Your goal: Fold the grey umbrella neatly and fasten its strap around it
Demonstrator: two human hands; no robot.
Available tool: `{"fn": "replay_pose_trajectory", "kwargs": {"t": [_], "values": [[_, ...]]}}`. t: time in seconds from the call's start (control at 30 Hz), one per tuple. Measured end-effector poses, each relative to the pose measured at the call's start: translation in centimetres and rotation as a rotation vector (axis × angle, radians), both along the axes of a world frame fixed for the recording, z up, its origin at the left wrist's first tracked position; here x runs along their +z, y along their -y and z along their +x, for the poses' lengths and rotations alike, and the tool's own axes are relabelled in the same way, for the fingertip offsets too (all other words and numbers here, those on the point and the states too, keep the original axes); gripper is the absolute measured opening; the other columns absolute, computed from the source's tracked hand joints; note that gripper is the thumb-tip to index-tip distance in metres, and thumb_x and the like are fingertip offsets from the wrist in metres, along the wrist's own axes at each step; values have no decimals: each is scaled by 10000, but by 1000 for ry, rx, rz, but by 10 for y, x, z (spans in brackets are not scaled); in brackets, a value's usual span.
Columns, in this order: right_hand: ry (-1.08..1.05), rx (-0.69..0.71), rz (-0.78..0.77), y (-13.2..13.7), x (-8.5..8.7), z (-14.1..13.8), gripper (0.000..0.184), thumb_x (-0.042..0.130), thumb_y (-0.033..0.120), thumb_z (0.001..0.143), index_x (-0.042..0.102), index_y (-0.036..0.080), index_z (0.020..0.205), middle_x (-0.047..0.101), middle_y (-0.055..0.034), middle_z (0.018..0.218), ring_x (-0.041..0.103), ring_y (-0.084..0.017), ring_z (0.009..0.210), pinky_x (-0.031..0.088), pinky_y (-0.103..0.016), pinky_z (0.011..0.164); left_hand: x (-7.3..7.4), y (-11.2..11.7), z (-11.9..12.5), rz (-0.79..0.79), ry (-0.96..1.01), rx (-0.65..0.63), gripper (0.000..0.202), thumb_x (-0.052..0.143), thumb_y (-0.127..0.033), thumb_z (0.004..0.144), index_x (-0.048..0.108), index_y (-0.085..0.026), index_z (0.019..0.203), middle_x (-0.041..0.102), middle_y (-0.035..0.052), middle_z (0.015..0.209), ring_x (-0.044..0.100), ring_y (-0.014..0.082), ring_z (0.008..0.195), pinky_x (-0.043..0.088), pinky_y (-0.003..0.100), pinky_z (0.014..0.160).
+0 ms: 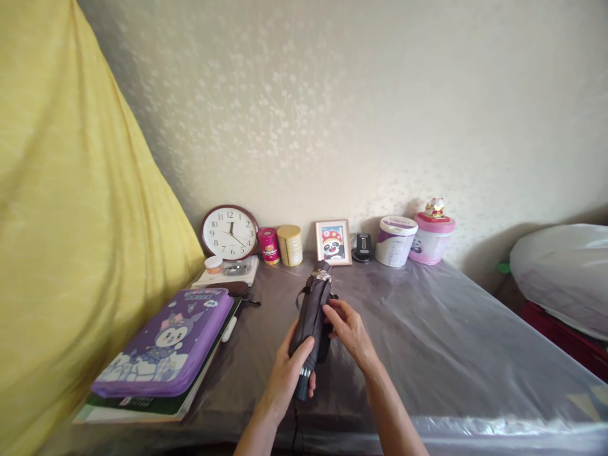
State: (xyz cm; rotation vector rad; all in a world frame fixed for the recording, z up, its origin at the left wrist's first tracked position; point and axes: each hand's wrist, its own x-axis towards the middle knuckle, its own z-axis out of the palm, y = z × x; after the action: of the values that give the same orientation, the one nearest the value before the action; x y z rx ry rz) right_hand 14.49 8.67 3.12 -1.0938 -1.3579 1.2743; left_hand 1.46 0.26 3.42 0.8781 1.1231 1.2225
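Observation:
A folded black umbrella [311, 310] is held above the table, tilted with its handle end toward me. My left hand [292, 358] wraps around its lower part, thumb on top, just above the dark handle. My right hand [349, 329] is at the umbrella's right side, with its fingers curled against the dark fabric; whether they pinch a fold or strap there is hidden. A loop of strap stands out on the umbrella's left side, and a patterned band shows near its far end.
A purple zip case [166, 345] lies on books at the left, beside a yellow curtain [85, 209]. Along the wall stand a clock [230, 233], two cans, a picture frame [333, 242], a small black device [363, 247] and two tubs. A grey plastic cover [441, 342] spreads over the table.

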Motion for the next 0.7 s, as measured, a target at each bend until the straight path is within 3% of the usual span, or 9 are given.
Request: {"fn": "replay_pose_trajectory", "kwargs": {"t": [0.17, 0.27, 0.37, 0.47, 0.57, 0.7], "values": [[-37, -44, 58, -1, -2, -2, 391, 660, 358, 699, 569, 189, 1040, 683, -78, 1022, 634, -247, 953, 518, -350, 772, -1, -1, 3, -23, -107, 1, 818, 563, -543, 755, 220, -214, 1421, 509, -70, 461, 498, 124, 335, 401, 200, 319], [6, -95, 40, -7, -8, 3, 378, 607, 275, 704, 550, 180, 1065, 690, -79, 978, 643, -234, 909, 492, -378, 822, -3, -1, 3, -25, -85, 8, 831, 563, -549, 753, 211, -209, 1424, 507, -73, 434, 495, 127, 335, 407, 201, 320], [93, -302, 159, -12, -10, 12, 432, 575, 234, 673, 533, 170, 1097, 672, -92, 991, 623, -239, 931, 471, -409, 845, -3, -1, 1, -6, -27, 23, 823, 561, -550, 755, 216, -209, 1421, 503, -76, 441, 491, 122, 339, 418, 206, 328], [119, -447, 321, -11, -6, 16, 309, 567, 282, 706, 591, 173, 994, 648, -103, 1022, 601, -235, 950, 452, -408, 874, -3, -1, -1, -8, -17, 45, 823, 564, -551, 753, 223, -203, 1416, 497, -78, 447, 495, 125, 341, 420, 209, 326], [-31, -260, 216, -7, 0, 11, 270, 565, 377, 753, 617, 179, 928, 673, -82, 893, 630, -218, 825, 507, -370, 763, -3, -2, -1, -21, -57, 27, 815, 555, -540, 765, 213, -190, 1416, 508, -72, 437, 499, 130, 342, 422, 211, 329], [-149, -79, -30, -4, 0, 3, 385, 670, 437, 674, 631, 184, 961, 681, -64, 891, 632, -233, 832, 535, -322, 629, -3, 0, -2, -3, -71, -22, 744, 534, -521, 791, 236, -213, 1399, 551, -53, 456, 499, 128, 344, 420, 207, 333]]}}
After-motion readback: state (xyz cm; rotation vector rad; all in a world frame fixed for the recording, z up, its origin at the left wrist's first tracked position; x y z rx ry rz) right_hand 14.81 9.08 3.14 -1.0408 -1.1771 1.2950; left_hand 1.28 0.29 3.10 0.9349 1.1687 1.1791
